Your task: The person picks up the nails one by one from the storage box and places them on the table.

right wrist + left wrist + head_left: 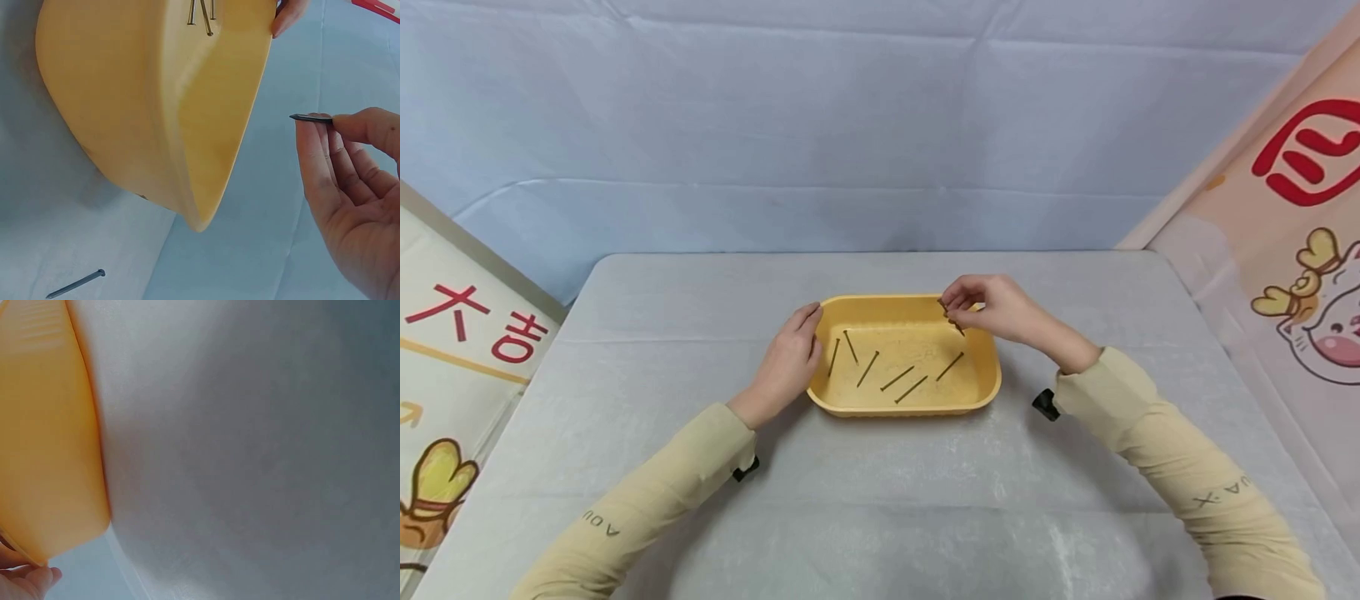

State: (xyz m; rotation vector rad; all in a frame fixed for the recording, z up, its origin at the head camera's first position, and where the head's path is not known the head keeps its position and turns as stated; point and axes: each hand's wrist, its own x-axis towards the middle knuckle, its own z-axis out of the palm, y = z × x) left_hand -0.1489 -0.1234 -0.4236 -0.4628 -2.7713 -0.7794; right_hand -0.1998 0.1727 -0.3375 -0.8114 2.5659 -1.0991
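Note:
A yellow plastic tray [910, 411] sits on the table with several dark nails [897, 378] lying apart on its floor. My left hand [786, 358] holds the tray's left rim near the far corner; in the left wrist view its fingertips [40, 578] show at that rim. Above the tray's far right corner, my right hand [1000, 308] pinches one nail [951, 317] between thumb and fingers. The right wrist view shows this held nail [309, 118] with its pointed end sticking out past the fingertips, apart from the tray.
Another nail [76, 284] lies outside the tray on the table, seen in the right wrist view. The grey cloth-covered table [880, 517] extends around the tray. A pale blue cloth [880, 125] hangs behind, and printed panels [1292, 292] stand at the sides.

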